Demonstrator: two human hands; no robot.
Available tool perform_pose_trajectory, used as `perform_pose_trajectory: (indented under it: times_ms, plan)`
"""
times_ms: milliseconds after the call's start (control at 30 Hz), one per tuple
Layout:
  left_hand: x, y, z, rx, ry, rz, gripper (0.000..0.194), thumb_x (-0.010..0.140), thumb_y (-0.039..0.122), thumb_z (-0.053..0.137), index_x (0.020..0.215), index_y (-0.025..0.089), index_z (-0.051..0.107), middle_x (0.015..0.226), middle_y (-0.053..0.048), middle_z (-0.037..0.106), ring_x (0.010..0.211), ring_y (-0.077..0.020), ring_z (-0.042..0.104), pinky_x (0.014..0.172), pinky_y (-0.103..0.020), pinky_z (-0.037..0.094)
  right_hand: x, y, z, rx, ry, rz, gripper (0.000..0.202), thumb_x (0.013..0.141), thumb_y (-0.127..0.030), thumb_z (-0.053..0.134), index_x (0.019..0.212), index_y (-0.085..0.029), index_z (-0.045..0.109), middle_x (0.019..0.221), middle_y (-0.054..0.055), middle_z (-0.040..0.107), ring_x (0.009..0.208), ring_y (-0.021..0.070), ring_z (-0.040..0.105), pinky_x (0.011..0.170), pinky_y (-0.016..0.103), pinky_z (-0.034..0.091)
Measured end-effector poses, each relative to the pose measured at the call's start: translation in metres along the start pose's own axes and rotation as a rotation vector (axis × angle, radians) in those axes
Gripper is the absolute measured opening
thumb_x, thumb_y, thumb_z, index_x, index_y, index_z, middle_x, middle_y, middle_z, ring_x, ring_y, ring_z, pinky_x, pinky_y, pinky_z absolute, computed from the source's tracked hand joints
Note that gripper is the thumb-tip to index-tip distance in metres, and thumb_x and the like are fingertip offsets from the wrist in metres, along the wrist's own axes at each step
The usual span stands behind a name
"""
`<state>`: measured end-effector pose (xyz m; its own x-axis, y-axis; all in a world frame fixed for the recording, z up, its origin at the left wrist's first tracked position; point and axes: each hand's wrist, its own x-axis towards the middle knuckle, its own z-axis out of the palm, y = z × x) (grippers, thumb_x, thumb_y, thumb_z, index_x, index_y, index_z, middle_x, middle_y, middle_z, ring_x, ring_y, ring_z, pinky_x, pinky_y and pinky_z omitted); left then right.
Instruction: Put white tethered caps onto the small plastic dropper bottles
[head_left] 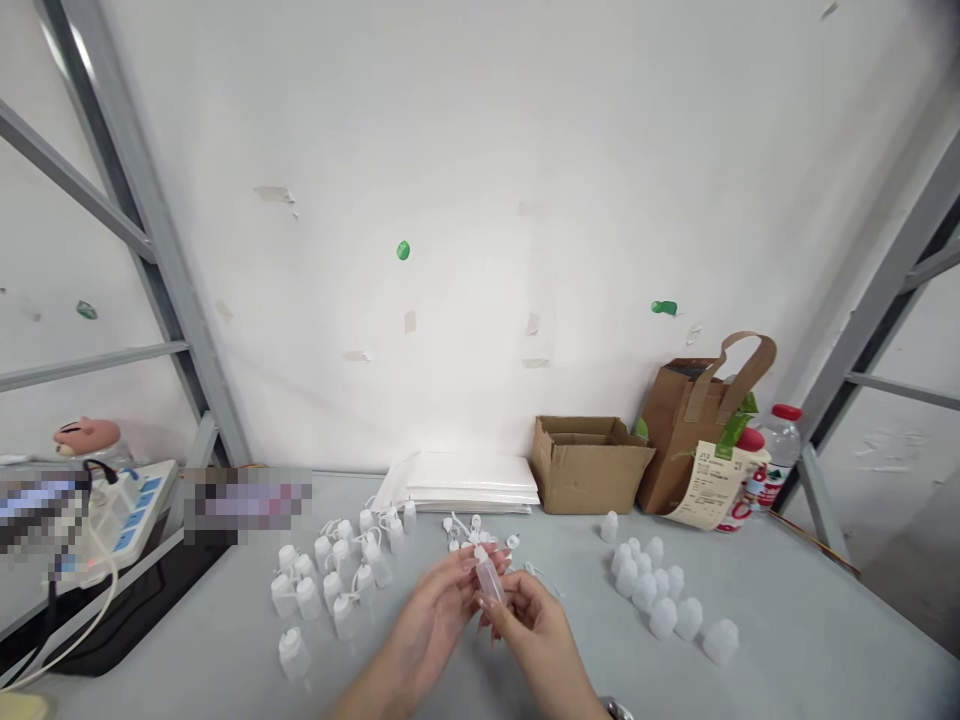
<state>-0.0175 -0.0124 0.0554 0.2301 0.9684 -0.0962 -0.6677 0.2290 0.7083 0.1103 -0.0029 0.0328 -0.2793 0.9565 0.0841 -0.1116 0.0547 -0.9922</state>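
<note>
A small translucent plastic bottle [491, 580] with a white top is tilted between my two hands at the middle of the table. My right hand [541, 625] is closed on its lower body, thumb along the side. My left hand [439, 605] has its fingers closed around the upper end, at the white top. Just behind my hands lie several loose white caps [512, 542] with thin tails, partly hidden by my fingers. To the left stand several small white bottles [307, 598] with caps and looped straps. On the right are several whitish translucent pieces [663, 618], too blurred to name.
White padded envelopes [465, 480] lie stacked against the wall, beside an open cardboard box [592, 480]. A brown paper bag [671, 430] and a red-capped bottle [782, 440] stand at the right. A power strip [135, 520] with cables sits far left. Metal frame posts flank the table.
</note>
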Motion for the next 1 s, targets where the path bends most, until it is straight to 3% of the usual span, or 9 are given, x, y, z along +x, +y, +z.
perform_pose_trajectory:
  times_ms: [367,600,1000]
  plan:
    - [0.001,-0.005,-0.002,-0.176,-0.037,-0.118,0.027,0.082,0.021,0.041,0.096,0.012,0.062,0.097,-0.011,0.065,0.100,-0.0225,0.054,0.086,-0.034,0.037,-0.008,-0.003,-0.002,-0.308,0.041,-0.159,0.024,0.079,-0.039,0.053,0.078,-0.016,0.059,0.068,0.002,0.059,0.064,0.0151,0.052,0.063,0.023,0.042]
    - [-0.004,-0.003,0.004,-0.118,-0.131,-0.084,0.024,0.080,0.016,0.042,0.093,0.013,0.062,0.094,-0.008,0.063,0.083,-0.0181,0.056,0.078,-0.031,0.039,-0.014,0.003,-0.001,-0.518,0.112,-0.326,0.017,0.082,-0.031,0.052,0.079,-0.016,0.059,0.069,0.004,0.061,0.063,0.0150,0.054,0.062,0.021,0.043]
    - [-0.006,-0.004,0.009,-0.019,-0.044,-0.032,0.019,0.077,0.018,0.047,0.087,0.014,0.063,0.085,-0.007,0.064,0.087,-0.0203,0.056,0.079,-0.032,0.039,-0.014,0.009,0.001,-0.733,0.176,-0.541,0.015,0.084,-0.025,0.047,0.079,-0.015,0.057,0.067,0.006,0.061,0.057,0.0149,0.056,0.056,0.023,0.046]
